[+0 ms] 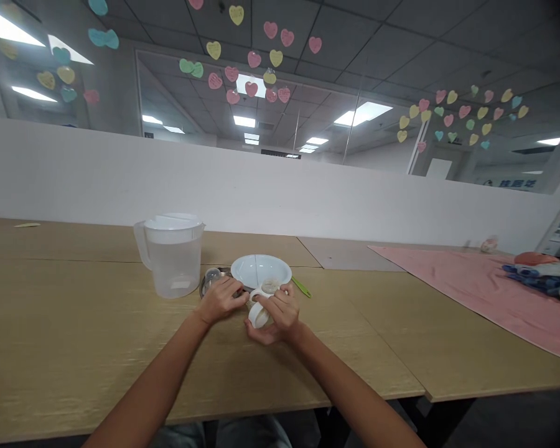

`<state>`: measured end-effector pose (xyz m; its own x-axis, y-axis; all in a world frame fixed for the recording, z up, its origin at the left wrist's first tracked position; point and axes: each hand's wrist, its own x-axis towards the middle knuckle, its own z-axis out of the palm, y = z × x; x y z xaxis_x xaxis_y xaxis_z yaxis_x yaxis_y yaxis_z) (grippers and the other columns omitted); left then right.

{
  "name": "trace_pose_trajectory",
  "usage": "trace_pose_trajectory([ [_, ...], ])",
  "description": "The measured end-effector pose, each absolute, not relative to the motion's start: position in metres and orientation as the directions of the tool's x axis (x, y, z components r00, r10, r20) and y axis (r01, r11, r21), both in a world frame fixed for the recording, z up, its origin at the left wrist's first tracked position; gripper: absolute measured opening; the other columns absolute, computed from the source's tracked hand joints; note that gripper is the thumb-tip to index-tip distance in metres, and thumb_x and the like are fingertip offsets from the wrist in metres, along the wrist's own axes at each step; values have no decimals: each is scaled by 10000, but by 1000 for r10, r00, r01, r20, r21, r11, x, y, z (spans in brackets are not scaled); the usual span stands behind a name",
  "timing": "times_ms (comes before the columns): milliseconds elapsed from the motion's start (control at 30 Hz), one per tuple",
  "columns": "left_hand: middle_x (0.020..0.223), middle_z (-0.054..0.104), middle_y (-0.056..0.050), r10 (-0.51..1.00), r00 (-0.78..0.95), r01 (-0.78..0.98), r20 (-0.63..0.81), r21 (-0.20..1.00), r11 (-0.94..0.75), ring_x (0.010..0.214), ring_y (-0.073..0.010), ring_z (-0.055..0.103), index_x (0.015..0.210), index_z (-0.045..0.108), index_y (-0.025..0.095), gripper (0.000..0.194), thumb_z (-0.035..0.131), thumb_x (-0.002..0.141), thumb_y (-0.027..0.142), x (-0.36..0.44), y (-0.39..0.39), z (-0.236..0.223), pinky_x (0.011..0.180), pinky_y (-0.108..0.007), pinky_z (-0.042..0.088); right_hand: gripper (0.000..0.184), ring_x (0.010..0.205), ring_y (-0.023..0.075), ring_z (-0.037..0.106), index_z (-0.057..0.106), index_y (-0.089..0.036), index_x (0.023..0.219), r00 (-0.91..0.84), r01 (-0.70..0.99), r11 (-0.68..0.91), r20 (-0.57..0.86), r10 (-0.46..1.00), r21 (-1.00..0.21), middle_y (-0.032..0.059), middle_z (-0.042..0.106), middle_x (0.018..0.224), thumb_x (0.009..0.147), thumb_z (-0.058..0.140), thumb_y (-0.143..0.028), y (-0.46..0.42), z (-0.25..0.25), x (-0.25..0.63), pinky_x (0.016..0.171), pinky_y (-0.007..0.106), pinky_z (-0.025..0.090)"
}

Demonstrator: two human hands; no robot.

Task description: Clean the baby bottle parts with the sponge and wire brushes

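My right hand (276, 316) is closed around a small white-rimmed container (258, 315). It is tilted, with a round, pale, see-through top part beside the fingers; its exact kind is not clear. My left hand (221, 300) is just to the left, fingers curled and thumb pointing toward the container. Whatever lies between those fingers is hidden. Behind the left hand sits a metal tray (202, 289), partly covered, with a small clear domed item (211, 275) on it. A white bowl (261, 269) stands right behind both hands.
A clear plastic pitcher (175, 258) with a white lid stands left of the tray. Beside the bowl lies a green handle (302, 287). A pink cloth (471, 280) covers the table's right side, with folded blue-and-white fabric (539, 277) on it. A low white wall (261, 186) runs behind.
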<state>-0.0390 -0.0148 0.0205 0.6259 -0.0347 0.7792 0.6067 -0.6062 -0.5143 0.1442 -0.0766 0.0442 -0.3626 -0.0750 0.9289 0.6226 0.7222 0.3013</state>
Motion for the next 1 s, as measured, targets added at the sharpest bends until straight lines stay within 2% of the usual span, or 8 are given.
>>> trace_pose_trajectory([
  [267,687,543,-15,53,563,641,825,-395,-658,616,-109,482,795,591,195,162,438,845,180,-23,-29,20,577,-232,350,308,497,137,482,556,-200,874,-305,658,691,945,-119,299,-11,560,548,653,558,-415,-68,41,157,610,337,323],
  [433,857,585,-42,191,428,671,883,-170,-722,715,-124,547,993,571,208,227,373,892,255,-13,-35,19,635,-231,405,377,555,153,506,502,-203,965,-244,679,685,961,-131,266,10,573,654,680,560,-441,-64,41,167,624,349,353],
  [533,1021,567,-57,367,258,708,894,84,-702,746,-124,562,1167,464,216,290,366,900,275,-16,-32,16,665,-241,432,411,710,199,546,418,-204,1048,-66,701,701,991,-119,130,55,568,820,710,577,-375,-60,41,166,657,374,390],
  [633,1030,558,-50,526,188,709,830,255,-657,685,-112,553,1242,378,214,359,369,898,316,-19,-31,15,653,-246,441,415,839,211,545,364,-219,1039,146,671,734,989,7,-104,74,545,942,713,614,-280,-51,39,167,731,393,409],
  [700,1002,563,-42,567,231,698,791,271,-663,715,-123,557,1224,393,212,350,373,895,328,-19,-33,17,658,-246,438,395,884,207,540,361,-217,1015,222,611,745,962,161,-266,76,544,975,722,618,-278,-45,35,168,773,390,409],
  [800,924,582,-40,545,381,655,747,198,-729,785,-155,561,1075,493,195,269,384,885,351,-12,-39,20,672,-257,428,369,899,205,534,403,-198,1002,219,554,699,889,402,-452,73,555,960,731,612,-335,-39,31,168,792,369,410],
  [900,815,591,-35,540,453,651,709,151,-744,736,-170,558,963,518,174,255,393,877,379,-4,-43,21,636,-269,409,315,873,204,530,467,-190,961,79,576,659,835,544,-484,57,569,923,730,598,-359,-39,30,167,776,347,410],
  [1000,765,584,-27,570,455,671,684,157,-724,683,-165,545,878,520,172,266,371,883,392,-1,-44,19,598,-264,388,282,854,200,523,504,-187,949,-38,610,655,809,587,-446,47,581,901,733,581,-350,-41,32,165,765,336,404],
])
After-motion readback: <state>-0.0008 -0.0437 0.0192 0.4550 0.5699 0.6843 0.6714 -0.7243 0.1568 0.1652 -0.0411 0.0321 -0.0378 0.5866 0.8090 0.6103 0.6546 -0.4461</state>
